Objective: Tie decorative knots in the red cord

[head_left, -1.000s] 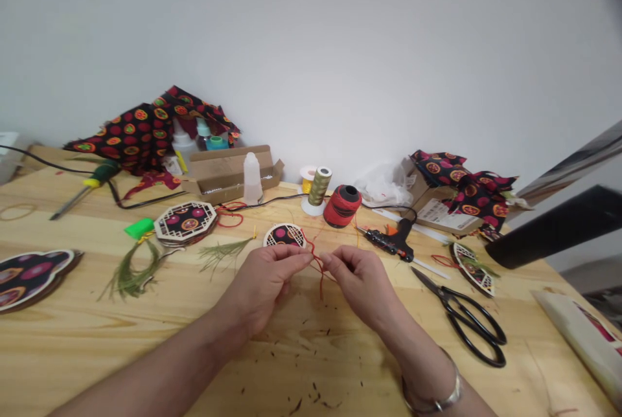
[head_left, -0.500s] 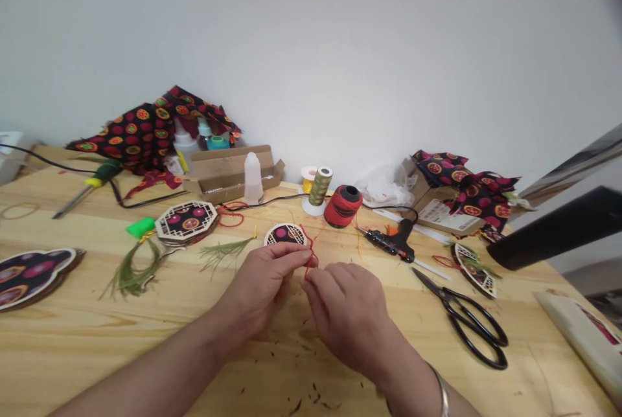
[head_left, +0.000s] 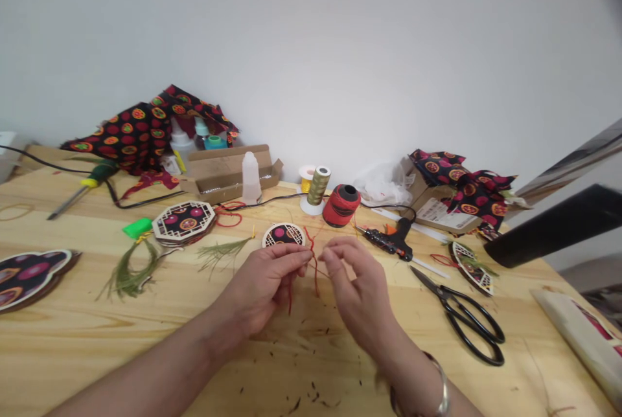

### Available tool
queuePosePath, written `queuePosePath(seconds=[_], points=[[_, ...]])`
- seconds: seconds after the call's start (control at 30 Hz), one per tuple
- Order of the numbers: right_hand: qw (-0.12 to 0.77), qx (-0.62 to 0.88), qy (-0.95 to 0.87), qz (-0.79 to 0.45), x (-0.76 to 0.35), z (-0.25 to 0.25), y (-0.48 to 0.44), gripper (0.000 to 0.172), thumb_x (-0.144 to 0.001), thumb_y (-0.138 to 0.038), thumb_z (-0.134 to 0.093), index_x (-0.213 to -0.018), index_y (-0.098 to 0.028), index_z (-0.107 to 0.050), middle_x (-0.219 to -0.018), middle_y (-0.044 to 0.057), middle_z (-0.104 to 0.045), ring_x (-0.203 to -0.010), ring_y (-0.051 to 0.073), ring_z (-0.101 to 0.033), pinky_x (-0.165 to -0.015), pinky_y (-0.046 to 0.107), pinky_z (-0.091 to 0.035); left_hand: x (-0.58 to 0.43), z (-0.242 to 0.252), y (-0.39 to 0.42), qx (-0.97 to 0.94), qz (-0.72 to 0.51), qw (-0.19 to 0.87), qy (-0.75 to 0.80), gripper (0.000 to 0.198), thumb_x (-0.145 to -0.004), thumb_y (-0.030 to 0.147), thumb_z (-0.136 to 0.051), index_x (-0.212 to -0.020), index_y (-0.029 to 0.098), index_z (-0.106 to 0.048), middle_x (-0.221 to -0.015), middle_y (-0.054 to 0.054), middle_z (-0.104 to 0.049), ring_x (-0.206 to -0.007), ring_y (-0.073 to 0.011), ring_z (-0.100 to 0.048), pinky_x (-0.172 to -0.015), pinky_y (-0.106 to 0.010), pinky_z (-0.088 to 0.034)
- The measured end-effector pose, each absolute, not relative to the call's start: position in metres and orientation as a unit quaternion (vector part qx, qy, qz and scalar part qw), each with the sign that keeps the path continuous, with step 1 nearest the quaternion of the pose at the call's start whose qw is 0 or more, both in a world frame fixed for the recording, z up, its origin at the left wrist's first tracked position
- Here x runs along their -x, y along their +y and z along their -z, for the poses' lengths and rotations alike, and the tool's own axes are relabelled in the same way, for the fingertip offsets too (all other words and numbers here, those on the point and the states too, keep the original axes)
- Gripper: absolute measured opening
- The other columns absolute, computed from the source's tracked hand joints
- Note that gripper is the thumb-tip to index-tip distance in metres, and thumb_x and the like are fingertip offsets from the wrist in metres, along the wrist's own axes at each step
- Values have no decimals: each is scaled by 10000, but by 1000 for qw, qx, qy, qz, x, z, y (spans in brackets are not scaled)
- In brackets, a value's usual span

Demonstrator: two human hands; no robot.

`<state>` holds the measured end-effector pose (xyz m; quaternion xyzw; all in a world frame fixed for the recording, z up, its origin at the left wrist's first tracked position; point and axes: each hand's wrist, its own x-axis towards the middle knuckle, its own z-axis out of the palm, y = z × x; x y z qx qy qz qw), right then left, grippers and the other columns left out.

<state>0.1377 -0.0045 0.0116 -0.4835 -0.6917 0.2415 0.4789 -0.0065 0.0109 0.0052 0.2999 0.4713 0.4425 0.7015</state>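
My left hand pinches a red cord between thumb and index finger. One cord end dangles beneath these fingers, and another strand hangs between the two hands. Just right of the cord is my right hand, its thumb and index tip close together and the other fingers curled; whether a thin strand is in that pinch is hard to make out. Behind my left fingertips lies a round wooden lattice ornament with patterned dark fabric, partly hidden by the hand.
Black-handled scissors and a glue gun lie to the right. Behind stand a red thread spool, an olive spool and a white bottle. Leftward are an octagonal ornament, green tassel and screwdriver.
My right hand has loosened from the cord, lifted slightly and turned, its fingers unfolding somewhat. Cord ends now hang down in view. My left hand keeps its pinch in nearly the same place.
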Motion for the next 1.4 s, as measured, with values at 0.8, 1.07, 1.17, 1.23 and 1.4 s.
queuePosePath(seconds=[0.8,1.07,1.17,1.23,1.4], points=[[478,461,-379,-644,-136,-9,6,209,-647,-318,-693,-637,-129,-603,-431,-71,-406,-378,24,-264,-376,177,-163,2,-9,6,-379,-378,687,492,139,-648,310,-695,-661,172,-705,-416,73,-398,-354,-37,-274,-326,-184,-173],[432,463,-419,-650,-137,-8,7,246,-638,-338,-700,-755,-122,-676,-453,-39,-501,-373,46,-359,-382,193,-243,4,-7,6,-368,-398,686,486,133,-658,300,-679,-663,168,-689,-404,79,-368,-354,-44,-283,-322,-171,-191],[459,473,-400,-637,-134,-5,7,211,-593,-275,-725,-738,-124,-699,-455,-46,-491,-385,34,-303,-389,193,-197,5,-5,6,-371,-401,675,496,144,-653,303,-680,-645,160,-669,-417,86,-345,-354,-40,-275,-320,-164,-187],[475,483,-405,-614,-134,-3,8,169,-593,-255,-720,-703,-128,-706,-464,-38,-513,-402,36,-298,-402,198,-198,5,-4,6,-370,-402,672,501,163,-653,318,-682,-640,157,-658,-425,89,-335,-356,-36,-264,-319,-161,-183],[478,509,-435,-568,-134,-2,7,107,-613,-252,-697,-603,-147,-673,-530,-18,-582,-439,56,-341,-430,211,-244,5,-4,4,-371,-393,686,487,205,-671,356,-669,-648,154,-641,-439,97,-290,-374,-37,-228,-322,-157,-176]])
